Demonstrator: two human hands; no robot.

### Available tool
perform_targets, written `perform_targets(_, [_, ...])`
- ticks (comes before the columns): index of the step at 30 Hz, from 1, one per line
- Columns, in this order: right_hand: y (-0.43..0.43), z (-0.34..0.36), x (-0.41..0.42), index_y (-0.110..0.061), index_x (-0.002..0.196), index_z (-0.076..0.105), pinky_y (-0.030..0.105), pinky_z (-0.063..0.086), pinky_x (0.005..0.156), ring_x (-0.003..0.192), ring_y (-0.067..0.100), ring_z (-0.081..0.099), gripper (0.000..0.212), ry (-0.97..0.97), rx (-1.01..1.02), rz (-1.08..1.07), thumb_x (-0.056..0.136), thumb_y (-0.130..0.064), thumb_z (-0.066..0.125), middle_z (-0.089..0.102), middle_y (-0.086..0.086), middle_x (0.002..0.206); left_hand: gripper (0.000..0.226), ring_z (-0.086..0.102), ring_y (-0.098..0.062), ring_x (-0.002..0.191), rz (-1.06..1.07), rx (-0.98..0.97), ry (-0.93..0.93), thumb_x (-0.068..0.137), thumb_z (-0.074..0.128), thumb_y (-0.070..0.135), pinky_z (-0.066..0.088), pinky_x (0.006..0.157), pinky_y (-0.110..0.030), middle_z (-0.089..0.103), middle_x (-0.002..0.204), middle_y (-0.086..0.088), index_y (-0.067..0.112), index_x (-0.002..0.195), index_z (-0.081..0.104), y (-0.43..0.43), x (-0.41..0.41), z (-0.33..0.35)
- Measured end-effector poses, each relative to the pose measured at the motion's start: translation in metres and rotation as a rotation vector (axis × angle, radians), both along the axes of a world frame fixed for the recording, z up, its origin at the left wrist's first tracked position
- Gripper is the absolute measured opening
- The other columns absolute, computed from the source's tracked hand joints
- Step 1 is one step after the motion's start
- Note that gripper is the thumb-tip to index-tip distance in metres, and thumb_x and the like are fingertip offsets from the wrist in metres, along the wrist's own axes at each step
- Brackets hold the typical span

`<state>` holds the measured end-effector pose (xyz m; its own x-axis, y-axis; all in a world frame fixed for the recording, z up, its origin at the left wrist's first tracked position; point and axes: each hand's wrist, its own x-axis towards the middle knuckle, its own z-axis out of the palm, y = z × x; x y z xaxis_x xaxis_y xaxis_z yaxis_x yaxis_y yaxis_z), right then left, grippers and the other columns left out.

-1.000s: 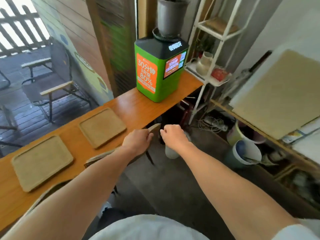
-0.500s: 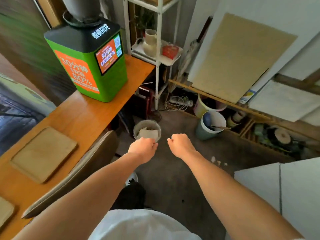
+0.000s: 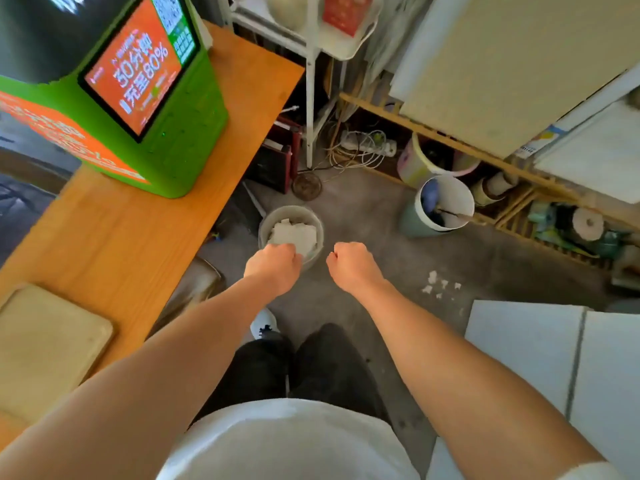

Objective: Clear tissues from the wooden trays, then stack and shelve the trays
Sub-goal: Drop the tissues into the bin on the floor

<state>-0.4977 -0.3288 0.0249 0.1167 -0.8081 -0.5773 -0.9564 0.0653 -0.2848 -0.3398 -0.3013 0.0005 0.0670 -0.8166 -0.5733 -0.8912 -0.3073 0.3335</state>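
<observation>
Left hand [image 3: 273,266] and right hand [image 3: 351,265]: two fists, knuckles up, side by side with a narrow gap between, both held over the floor [image 3: 374,220]. Contents of either fist: cannot tell. Left fist overlapping the near rim of one small round bin [image 3: 277,216]; right fist just right of that rim.

In the bin: crumpled tissues [image 3: 294,233], piled near the top. On the floor right of the right hand: a few white scraps [image 3: 438,284], scattered.

Bench [image 3: 138,237] along the left, its long edge running diagonally from top centre to lower left. One tray [image 3: 45,344] flat at the bench's near end, close to that edge, partly cut by the frame. One green kiosk [image 3: 166,133] at the far end, set back from the edge.

Open floor between bench edge and white panels [image 3: 540,344] at lower right: a clear strip, occupied only by legs and one shoe [image 3: 263,325]. One white bucket [image 3: 445,202] beyond, against a low wooden rack [image 3: 450,143].
</observation>
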Motion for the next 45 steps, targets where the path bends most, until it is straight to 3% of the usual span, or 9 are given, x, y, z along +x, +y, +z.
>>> perform_targets(4, [-0.031, -0.056, 0.008, 0.000, 0.093, 0.061, 0.034, 0.040, 0.063, 0.088, 0.039, 0.061, 0.026, -0.028, 0.096, 0.013, 0.095, -0.020, 0.045, 0.062, 0.020, 0.100, 0.038, 0.062, -0.037, 0.091, 0.100, 0.138, 0.030, 0.098, 0.035, 0.036, 0.054, 0.078, -0.044, 0.065, 0.106, -0.016, 0.014, 0.113, 0.061, -0.023, -0.004, -0.041])
perform_targets(12, [-0.102, -0.210, 0.012, -0.003, 0.097, 0.064, 0.039, 0.048, 0.068, 0.087, 0.041, 0.061, 0.023, -0.065, 0.198, 0.080, 0.091, -0.021, 0.051, 0.063, 0.022, 0.100, 0.034, 0.054, -0.035, 0.079, 0.338, 0.277, 0.008, 0.096, 0.040, 0.033, 0.041, 0.065, -0.039, 0.065, 0.103, -0.020, 0.012, 0.108, 0.063, -0.076, -0.019, -0.187])
perform_targets(17, [-0.143, -0.319, 0.021, -0.004, 0.105, 0.061, 0.033, 0.038, 0.063, 0.088, 0.039, 0.060, 0.023, -0.111, 0.128, 0.145, 0.088, -0.019, 0.055, 0.060, 0.020, 0.106, 0.034, 0.060, -0.041, 0.095, 0.479, 0.286, -0.052, 0.096, 0.041, 0.031, 0.042, 0.067, -0.038, 0.064, 0.109, -0.022, 0.008, 0.114, 0.059, -0.107, -0.018, -0.307])
perform_targets(21, [-0.161, -0.405, 0.034, -0.005, 0.109, 0.058, 0.033, 0.040, 0.067, 0.097, 0.035, 0.057, 0.026, -0.143, 0.123, 0.273, 0.087, -0.018, 0.062, 0.056, 0.017, 0.113, 0.029, 0.061, -0.035, 0.091, 0.514, 0.265, -0.046, 0.094, 0.046, 0.029, 0.051, 0.072, -0.039, 0.064, 0.107, -0.015, 0.013, 0.113, 0.062, -0.129, -0.016, -0.390])
perform_targets(25, [-0.169, -0.468, 0.052, -0.007, 0.116, 0.055, 0.037, 0.048, 0.082, 0.105, 0.031, 0.056, 0.035, -0.135, 0.125, 0.311, 0.086, -0.019, 0.067, 0.053, 0.015, 0.120, 0.026, 0.061, -0.032, 0.096, 0.465, 0.252, -0.052, 0.093, 0.053, 0.028, 0.051, 0.075, -0.040, 0.063, 0.111, -0.013, 0.014, 0.113, 0.061, -0.143, -0.009, -0.448])
perform_targets(29, [-0.173, -0.503, 0.065, -0.009, 0.126, 0.048, 0.031, 0.039, 0.083, 0.111, 0.030, 0.054, 0.047, -0.107, 0.145, 0.388, 0.083, -0.012, 0.069, 0.048, 0.016, 0.127, 0.034, 0.059, -0.027, 0.102, 0.573, 0.234, 0.033, 0.089, 0.064, 0.026, 0.049, 0.079, -0.036, 0.059, 0.124, -0.011, 0.018, 0.121, 0.057, -0.155, 0.002, -0.484])
perform_targets(37, [-0.182, -0.468, 0.053, -0.007, 0.134, 0.042, 0.039, 0.043, 0.097, 0.122, 0.036, 0.046, 0.063, -0.064, 0.179, 0.441, 0.078, -0.014, 0.071, 0.049, 0.020, 0.131, 0.061, 0.057, -0.023, 0.108, 0.651, 0.319, 0.216, 0.078, 0.077, 0.012, 0.049, 0.081, -0.029, 0.055, 0.130, -0.006, 0.026, 0.132, 0.052, -0.149, 0.021, -0.453])
perform_targets(42, [-0.191, -0.370, 0.050, -0.006, 0.129, 0.048, 0.041, 0.049, 0.090, 0.114, 0.037, 0.053, 0.047, -0.014, 0.167, 0.480, 0.085, -0.011, 0.061, 0.052, 0.019, 0.128, 0.054, 0.055, -0.024, 0.102, 0.537, 0.284, 0.094, 0.081, 0.066, 0.005, 0.050, 0.081, -0.033, 0.054, 0.124, -0.009, 0.018, 0.130, 0.051, -0.144, 0.025, -0.351])
perform_targets(45, [-0.197, -0.291, 0.055, -0.008, 0.118, 0.054, 0.038, 0.045, 0.075, 0.107, 0.037, 0.057, 0.032, -0.004, 0.117, 0.515, 0.088, -0.016, 0.055, 0.058, 0.017, 0.120, 0.050, 0.058, -0.032, 0.104, 0.434, 0.198, -0.006, 0.079, 0.065, 0.008, 0.050, 0.076, -0.036, 0.054, 0.123, -0.011, 0.017, 0.127, 0.051, -0.146, 0.017, -0.271])
